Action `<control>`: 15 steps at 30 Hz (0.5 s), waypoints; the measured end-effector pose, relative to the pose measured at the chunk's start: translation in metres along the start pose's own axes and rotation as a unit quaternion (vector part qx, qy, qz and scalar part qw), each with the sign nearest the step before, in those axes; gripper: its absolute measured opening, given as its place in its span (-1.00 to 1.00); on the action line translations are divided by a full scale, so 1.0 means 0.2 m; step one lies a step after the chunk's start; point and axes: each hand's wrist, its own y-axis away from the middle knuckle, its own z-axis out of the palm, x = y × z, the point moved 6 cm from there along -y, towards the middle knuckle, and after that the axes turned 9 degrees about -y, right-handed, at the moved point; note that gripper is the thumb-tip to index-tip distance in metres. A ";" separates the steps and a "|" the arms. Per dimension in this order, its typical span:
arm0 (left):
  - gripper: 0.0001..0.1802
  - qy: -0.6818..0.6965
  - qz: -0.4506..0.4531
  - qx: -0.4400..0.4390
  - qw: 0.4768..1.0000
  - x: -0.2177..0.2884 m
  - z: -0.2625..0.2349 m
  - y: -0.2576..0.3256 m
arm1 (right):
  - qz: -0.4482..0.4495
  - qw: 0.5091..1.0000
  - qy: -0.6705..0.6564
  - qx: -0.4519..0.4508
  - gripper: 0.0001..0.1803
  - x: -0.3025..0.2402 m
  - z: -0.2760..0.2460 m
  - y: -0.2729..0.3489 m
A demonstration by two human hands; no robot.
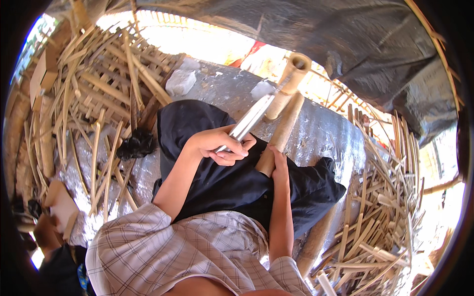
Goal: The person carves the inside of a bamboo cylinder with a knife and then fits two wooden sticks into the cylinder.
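My left hand is closed around a long, shiny silver metal tool, which looks blade-like and points up and away to the right. Its exact kind I cannot make out. My right hand grips the near part of a bamboo pole; the pole's near end rests at my lap, against my black trousers. Just beyond the pole's far end, a thicker bamboo tube slants upward with its hollow mouth showing. The metal tool's tip comes close to this tube; whether they touch is unclear.
Split bamboo strips lie heaped over woven work on the left, and another pile of strips is on the right. A pale block sits on the dark sheet ahead. Black plastic sheeting hangs at upper right.
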 end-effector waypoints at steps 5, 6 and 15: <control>-0.63 -0.154 0.011 0.123 0.980 0.08 -0.03 0.04 | 0.007 1.000 -0.012 0.005 -0.56 -0.02 0.02 0.04; -0.69 -0.180 0.021 0.151 0.972 0.08 -0.08 0.05 | 0.009 1.000 -0.012 0.008 -0.56 -0.02 0.02 0.04; -0.59 -0.273 -0.001 0.201 0.941 0.09 -0.09 0.09 | 0.005 0.999 -0.033 -0.016 -0.51 -0.03 0.05 0.07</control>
